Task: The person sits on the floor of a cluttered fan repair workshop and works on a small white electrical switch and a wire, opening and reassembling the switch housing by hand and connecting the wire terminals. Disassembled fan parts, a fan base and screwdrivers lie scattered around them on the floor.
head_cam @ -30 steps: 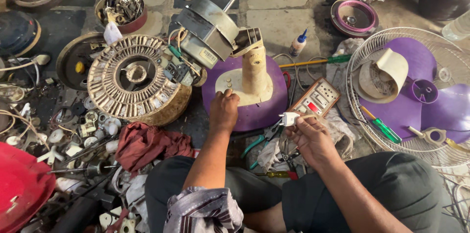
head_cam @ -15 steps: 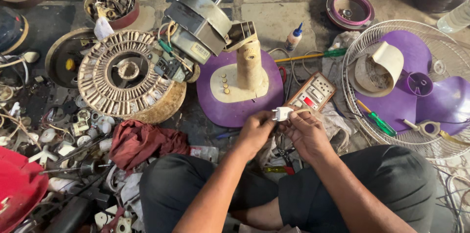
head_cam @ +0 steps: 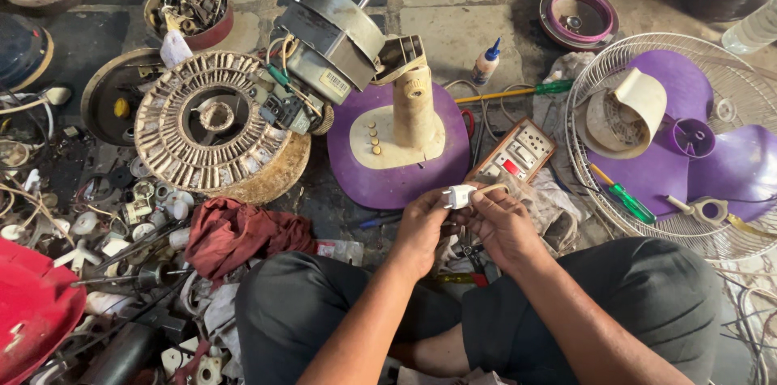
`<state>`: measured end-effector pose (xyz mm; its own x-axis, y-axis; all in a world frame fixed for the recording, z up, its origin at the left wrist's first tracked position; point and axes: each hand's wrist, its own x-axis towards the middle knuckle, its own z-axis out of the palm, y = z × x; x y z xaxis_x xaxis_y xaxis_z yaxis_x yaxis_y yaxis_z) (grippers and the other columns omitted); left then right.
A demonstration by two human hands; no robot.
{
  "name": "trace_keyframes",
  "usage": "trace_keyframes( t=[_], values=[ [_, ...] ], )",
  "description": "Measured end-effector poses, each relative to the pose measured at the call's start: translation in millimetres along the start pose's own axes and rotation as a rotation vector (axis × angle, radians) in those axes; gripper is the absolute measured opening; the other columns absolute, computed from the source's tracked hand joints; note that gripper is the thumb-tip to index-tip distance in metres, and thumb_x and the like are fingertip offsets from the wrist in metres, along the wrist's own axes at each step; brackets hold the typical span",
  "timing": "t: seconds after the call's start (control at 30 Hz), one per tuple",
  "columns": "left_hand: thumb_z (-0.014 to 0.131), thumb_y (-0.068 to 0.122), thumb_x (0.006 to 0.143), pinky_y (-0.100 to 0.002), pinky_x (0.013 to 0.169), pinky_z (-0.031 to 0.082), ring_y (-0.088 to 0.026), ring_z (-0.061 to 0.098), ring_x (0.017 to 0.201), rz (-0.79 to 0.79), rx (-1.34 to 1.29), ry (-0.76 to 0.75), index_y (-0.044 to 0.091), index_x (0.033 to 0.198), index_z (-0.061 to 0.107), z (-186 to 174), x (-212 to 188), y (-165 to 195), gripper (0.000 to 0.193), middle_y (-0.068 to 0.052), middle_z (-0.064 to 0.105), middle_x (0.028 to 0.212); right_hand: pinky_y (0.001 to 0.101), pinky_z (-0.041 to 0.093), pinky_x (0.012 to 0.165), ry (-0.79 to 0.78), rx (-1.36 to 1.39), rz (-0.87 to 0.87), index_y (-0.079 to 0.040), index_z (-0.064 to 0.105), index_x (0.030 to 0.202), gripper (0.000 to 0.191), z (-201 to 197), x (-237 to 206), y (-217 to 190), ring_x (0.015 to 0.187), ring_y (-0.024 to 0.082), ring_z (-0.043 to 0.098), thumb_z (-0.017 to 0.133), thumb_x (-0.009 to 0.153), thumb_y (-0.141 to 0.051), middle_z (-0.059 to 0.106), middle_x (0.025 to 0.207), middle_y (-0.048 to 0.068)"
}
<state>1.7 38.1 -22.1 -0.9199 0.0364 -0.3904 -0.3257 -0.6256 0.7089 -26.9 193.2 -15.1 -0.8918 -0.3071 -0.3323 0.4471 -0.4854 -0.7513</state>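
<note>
Both hands are pinched around a small white plug [head_cam: 459,195], held just above the lap, in front of the purple fan base [head_cam: 396,178]. The left hand [head_cam: 421,227] has its fingers curled shut on the plug's body from the left side. The right hand [head_cam: 503,223] is closed too, thumb and forefinger nipping the cord end where a pale wire [head_cam: 491,187] runs off to the right. Can't tell from here whether the plug casing is opened up or whole, it's too small.

If it were me, I'd keep the left grip low on the body so the pins stay visible, and let the right hand do the fine work at the cord entry without yanking the wire sideways. Elbows resting on the knees looks like a decent way to steady it.

Nearby on the floor: a switch board with sockets [head_cam: 514,156] just behind the hands, a green-handled screwdriver [head_cam: 625,199] lying on the wire fan guard [head_cam: 599,215] to the right, a glue bottle [head_cam: 485,63] further back, and a red rag [head_cam: 243,233] to the left.
</note>
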Motion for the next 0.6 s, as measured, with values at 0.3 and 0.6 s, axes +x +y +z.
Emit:
trace_keyframes(
  t=[0.3,0.6],
  values=[
    [0.05,0.019,0.106,-0.027,0.071,0.053,-0.009,0.064,0.083,0.105,-0.133,0.1,0.006,0.121,0.066,4.0,-27.4,-12.3,0.026,-0.003,0.071,0.097,0.0365,0.057,0.085,-0.014,-0.016,0.015,0.004,0.065,0.12,0.025,3.1,0.2,6.3,0.092,0.022,0.069,0.059,0.101,-0.011,0.071,0.108,0.014],
    [0.046,0.022,0.107,-0.029,0.076,0.053,-0.01,0.061,0.088,0.05,-0.276,0.049,0.009,0.127,0.066,-1.1,-30.1,-12.7,0.031,-0.001,0.069,0.103,0.0393,0.057,0.082,-0.03,-0.014,0.05,0.003,0.065,0.12,0.025,3.6,-0.2,7.9,0.091,0.023,0.068,0.058,0.102,-0.012,0.071,0.105,0.014]
  ],
)
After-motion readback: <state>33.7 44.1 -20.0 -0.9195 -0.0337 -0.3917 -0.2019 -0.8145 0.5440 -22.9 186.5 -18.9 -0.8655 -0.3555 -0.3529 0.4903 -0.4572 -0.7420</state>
